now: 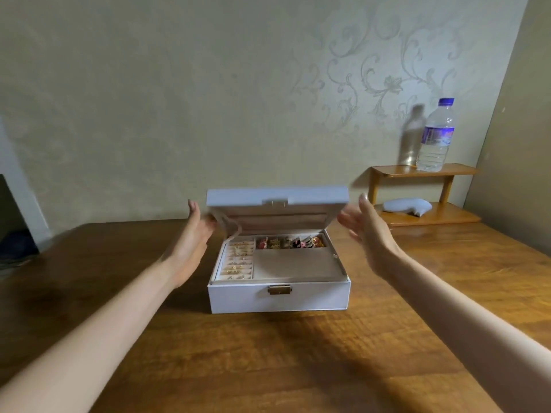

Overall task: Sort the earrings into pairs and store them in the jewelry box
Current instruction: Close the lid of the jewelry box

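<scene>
- White jewelry box (278, 298), centred on brown wooden table (268, 362), brass clasp facing near edge.
- Lid (277, 196) partly raised, tilted up from far hinge, metal catch at front lip; beige lining underneath.
- Left-hand column of padded slots holding small gold earrings (237, 259), set in rows.
- Far row of compartments holding larger earrings in red, pink and gold (290, 242), packed close together.
- Large near-right compartment lined in beige.
- Left hand (190, 242) at left side of box, fingers spread, fingertips at lid's left edge; contact blurred, hold on lid cannot be told.
- Right hand (371, 236) just right of lid, palm facing inward, fingers loosely spread and holding nothing, apart from box.
- Box lying between both hands.
- Wooden shelf unit (423, 171) far right, bearing clear water bottle (436, 138) with blue cap.
- Pale rounded object (407, 205) on lower shelf.
</scene>
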A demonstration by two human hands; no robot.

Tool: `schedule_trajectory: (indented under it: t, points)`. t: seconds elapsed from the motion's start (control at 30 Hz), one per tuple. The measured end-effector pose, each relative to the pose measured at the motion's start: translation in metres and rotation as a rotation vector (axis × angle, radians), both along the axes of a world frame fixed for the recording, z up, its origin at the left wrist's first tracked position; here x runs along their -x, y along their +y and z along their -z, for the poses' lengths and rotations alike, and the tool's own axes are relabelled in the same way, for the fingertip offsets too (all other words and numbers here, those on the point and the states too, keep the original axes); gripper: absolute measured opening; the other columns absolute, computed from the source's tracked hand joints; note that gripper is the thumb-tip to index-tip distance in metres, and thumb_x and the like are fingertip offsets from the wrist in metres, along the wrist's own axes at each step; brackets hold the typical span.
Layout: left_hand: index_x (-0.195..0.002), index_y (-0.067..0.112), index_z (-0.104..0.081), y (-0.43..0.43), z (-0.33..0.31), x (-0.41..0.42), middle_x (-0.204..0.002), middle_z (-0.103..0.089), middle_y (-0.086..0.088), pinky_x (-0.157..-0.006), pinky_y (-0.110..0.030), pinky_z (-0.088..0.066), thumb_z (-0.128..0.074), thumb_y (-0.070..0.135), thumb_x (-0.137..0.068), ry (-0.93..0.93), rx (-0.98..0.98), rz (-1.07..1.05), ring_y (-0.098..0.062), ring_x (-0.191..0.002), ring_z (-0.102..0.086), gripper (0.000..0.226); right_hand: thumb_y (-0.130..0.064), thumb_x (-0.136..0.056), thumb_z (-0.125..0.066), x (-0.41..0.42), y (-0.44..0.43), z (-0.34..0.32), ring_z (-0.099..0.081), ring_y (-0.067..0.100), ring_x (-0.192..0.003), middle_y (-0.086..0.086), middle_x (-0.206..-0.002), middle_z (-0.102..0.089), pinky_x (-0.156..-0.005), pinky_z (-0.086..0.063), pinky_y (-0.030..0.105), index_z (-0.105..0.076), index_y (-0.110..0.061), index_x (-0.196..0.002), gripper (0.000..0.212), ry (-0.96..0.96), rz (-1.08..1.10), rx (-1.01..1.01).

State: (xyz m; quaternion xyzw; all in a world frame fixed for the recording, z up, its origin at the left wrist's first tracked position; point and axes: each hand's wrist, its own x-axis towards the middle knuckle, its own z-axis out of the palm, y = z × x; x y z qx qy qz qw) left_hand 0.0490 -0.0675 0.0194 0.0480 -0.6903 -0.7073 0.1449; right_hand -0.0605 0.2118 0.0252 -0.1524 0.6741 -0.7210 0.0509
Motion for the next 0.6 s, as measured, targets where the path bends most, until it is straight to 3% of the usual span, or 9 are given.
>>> schedule_trajectory:
  t: [0.07,0.13,0.27,0.33,0.43,0.6]
  points:
    - [-0.146,0.026,-0.024,0.000,0.017,-0.013,-0.152,-0.028,0.005,-0.117,-0.037,-0.005,-0.029,0.080,-0.075,-0.014,-0.041,0.026,-0.008,-0.140,-0.023,0.090,-0.054,-0.097,-0.023,-0.018,0.007,0.016,-0.045,0.014,-0.127,-0.001,-0.140,-0.049,-0.116,-0.022,0.040,-0.047,-0.016,-0.136,0.060,-0.013,0.006,-0.018]
    - [-0.146,0.029,-0.024,0.005,0.032,-0.021,-0.153,-0.024,0.006,-0.118,-0.040,-0.007,-0.035,0.086,-0.068,-0.068,-0.020,0.006,-0.011,-0.141,-0.020,0.097,-0.057,-0.095,-0.028,-0.031,0.007,0.031,-0.044,0.011,-0.123,-0.008,-0.134,-0.047,-0.112,-0.025,0.038,-0.048,-0.020,-0.136,0.059,-0.016,0.020,-0.079]
    - [-0.145,0.033,-0.022,0.026,0.048,-0.029,-0.144,-0.031,0.014,-0.114,-0.033,-0.017,-0.019,0.065,-0.088,-0.093,0.038,-0.018,-0.008,-0.133,-0.029,0.066,-0.066,-0.084,-0.044,-0.048,0.001,0.050,-0.045,0.013,-0.119,-0.004,-0.145,-0.042,-0.101,-0.033,0.034,-0.040,-0.027,-0.142,0.070,0.001,-0.008,-0.150]
    - [-0.143,0.037,-0.024,0.030,0.051,-0.030,-0.143,-0.033,0.016,-0.112,-0.033,-0.021,-0.024,0.061,-0.091,-0.078,0.042,-0.035,-0.006,-0.129,-0.034,0.058,-0.051,-0.090,-0.049,-0.054,-0.001,0.050,-0.043,0.012,-0.115,-0.004,-0.147,-0.036,-0.095,-0.031,0.029,-0.031,-0.026,-0.146,0.065,0.005,0.006,-0.139]
    - [-0.144,0.041,-0.022,0.025,0.057,-0.029,-0.145,-0.037,0.011,-0.112,-0.036,-0.024,-0.034,0.054,-0.092,-0.072,0.027,-0.064,-0.008,-0.128,-0.037,0.054,-0.040,-0.094,-0.046,-0.057,-0.003,0.051,-0.043,0.014,-0.107,0.000,-0.147,-0.035,-0.089,-0.030,0.027,-0.027,-0.026,-0.148,0.058,-0.005,0.005,-0.125]
    - [-0.142,0.042,-0.022,0.034,0.055,-0.031,-0.141,-0.036,0.011,-0.109,-0.035,-0.027,-0.034,0.049,-0.094,-0.070,0.035,-0.102,-0.011,-0.129,-0.036,0.050,-0.041,-0.095,-0.045,-0.060,-0.005,0.052,-0.046,0.008,-0.097,-0.003,-0.132,-0.038,-0.087,-0.031,0.028,-0.025,-0.028,-0.148,0.058,-0.019,0.000,-0.089]
